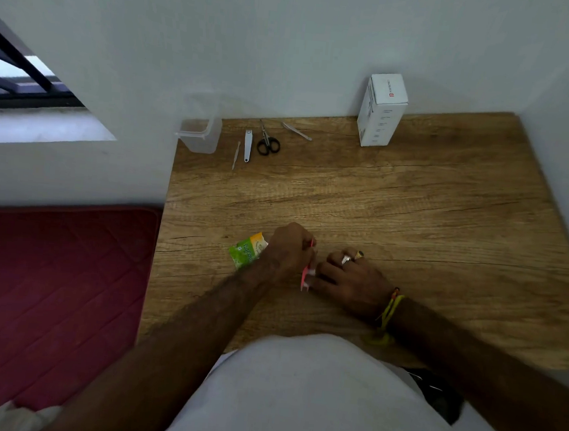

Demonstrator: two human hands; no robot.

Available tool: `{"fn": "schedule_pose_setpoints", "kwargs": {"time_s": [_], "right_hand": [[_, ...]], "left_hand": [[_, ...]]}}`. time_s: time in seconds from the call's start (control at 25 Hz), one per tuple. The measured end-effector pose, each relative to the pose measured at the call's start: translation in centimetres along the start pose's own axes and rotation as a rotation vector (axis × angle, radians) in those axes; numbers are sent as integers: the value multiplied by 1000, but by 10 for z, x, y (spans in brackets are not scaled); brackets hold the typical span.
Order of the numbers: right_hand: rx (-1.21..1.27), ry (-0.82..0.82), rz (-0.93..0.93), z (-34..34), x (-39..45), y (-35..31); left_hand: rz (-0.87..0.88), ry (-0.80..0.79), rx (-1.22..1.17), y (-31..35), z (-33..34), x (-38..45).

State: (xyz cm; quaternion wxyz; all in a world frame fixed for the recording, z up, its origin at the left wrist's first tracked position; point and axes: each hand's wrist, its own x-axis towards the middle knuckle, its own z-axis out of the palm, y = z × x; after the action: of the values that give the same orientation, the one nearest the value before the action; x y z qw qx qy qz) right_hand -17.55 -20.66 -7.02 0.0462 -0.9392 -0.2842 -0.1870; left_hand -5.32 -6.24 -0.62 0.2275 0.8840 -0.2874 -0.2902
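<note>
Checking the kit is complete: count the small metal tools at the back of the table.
4. Left to right: thin pick, nail clipper, black-handled scissors, tweezers, the last nearest the white box. More may hide under the left hand and right hand.

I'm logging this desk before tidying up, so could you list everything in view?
table: 1, brown wood, against the wall
box: 1, white, upright at the table's far edge
container: 1, clear plastic, table's far left corner
scissors: 1, black handles, far side
nail clipper: 1, silver, left of the scissors
tweezers: 1, silver, right of the scissors
pick: 1, thin, silver, left of the nail clipper
sachet: 1, green and yellow, partly behind the left hand
file: 1, pink, between the hands
mat: 1, dark red, left of the table
window: 1, dark bars, upper left
left hand: 1, grips the file
right hand: 1, ringed, curled beside the file
</note>
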Motion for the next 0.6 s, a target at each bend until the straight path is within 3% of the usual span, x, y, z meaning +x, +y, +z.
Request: {"fn": "schedule_pose_setpoints", "kwargs": {"time_s": [0.48,0.6], "right_hand": [[16,8,-41,-4,10,10],[19,40,39,-5,10,11]], "left_hand": [[-41,-37,59,4,2,3],[-32,-34,60,6,0,2]]}}
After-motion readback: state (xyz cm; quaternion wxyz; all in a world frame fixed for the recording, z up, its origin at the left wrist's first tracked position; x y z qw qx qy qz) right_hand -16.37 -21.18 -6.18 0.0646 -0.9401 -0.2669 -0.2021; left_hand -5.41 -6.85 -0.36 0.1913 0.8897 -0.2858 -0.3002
